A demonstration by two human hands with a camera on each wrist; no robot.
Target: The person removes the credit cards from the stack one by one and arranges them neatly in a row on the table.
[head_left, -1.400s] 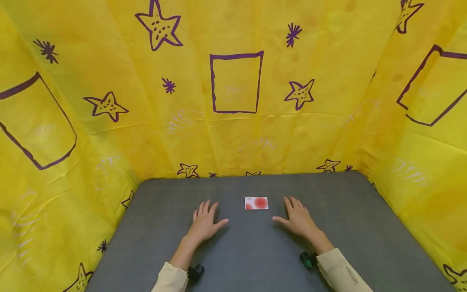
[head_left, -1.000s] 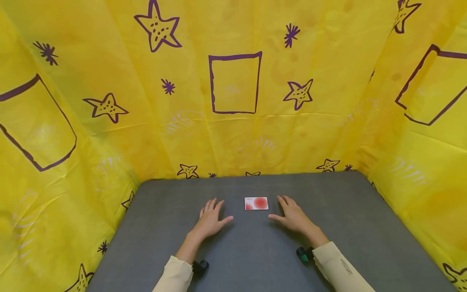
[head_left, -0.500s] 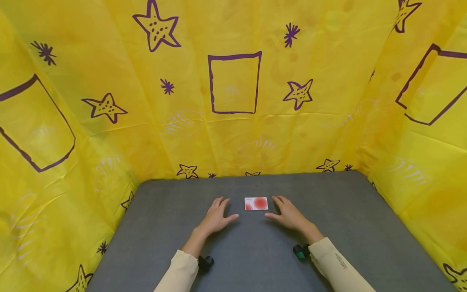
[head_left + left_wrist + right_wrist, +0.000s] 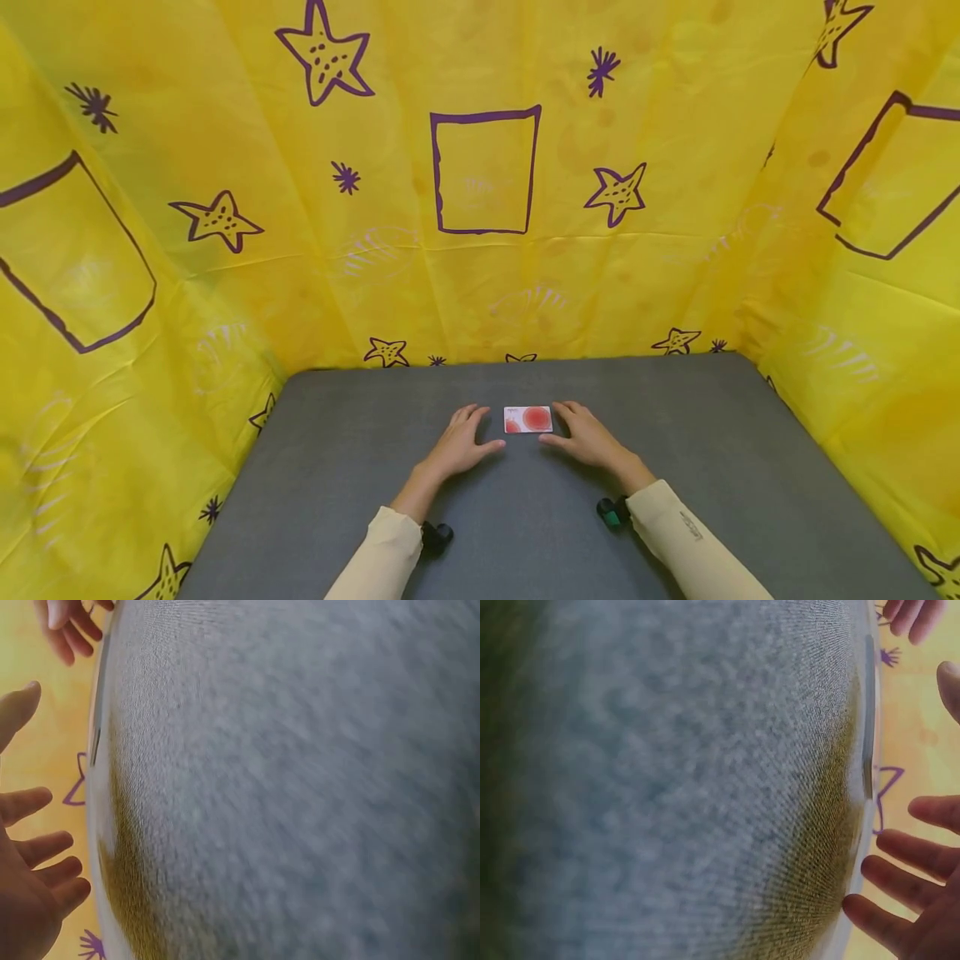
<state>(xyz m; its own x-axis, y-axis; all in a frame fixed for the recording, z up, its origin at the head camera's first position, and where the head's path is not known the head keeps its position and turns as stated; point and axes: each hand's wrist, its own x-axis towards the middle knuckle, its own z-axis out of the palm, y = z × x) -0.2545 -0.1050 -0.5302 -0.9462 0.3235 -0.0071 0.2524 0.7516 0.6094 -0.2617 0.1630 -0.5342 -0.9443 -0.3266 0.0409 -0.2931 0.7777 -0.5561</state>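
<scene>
A flat white card with red circles point(image 4: 528, 419) lies on the grey table between the two hands. To its left is my left hand point(image 4: 459, 444), fingers spread and slightly bent, thumb apart, a small gap short of the card. My right hand point(image 4: 588, 437) is closer, its fingertips right at the card's right edge and its thumb by the near corner. Neither hand grips anything. In the right wrist view the card point(image 4: 868, 712) shows edge-on as a thin dark strip, beyond the spread fingers point(image 4: 900, 881).
The grey cloth-topped table point(image 4: 510, 533) reaches back to a yellow curtain point(image 4: 480, 292) printed with purple stars and frames, which also hangs on both sides. Dark wrist cameras, such as the left one point(image 4: 437, 537), sit under the cream sleeves point(image 4: 382, 554).
Both hands have moved inward toward the card, the left one rightward and the right one leftward, narrowing the gaps. The card has stayed in its place.
</scene>
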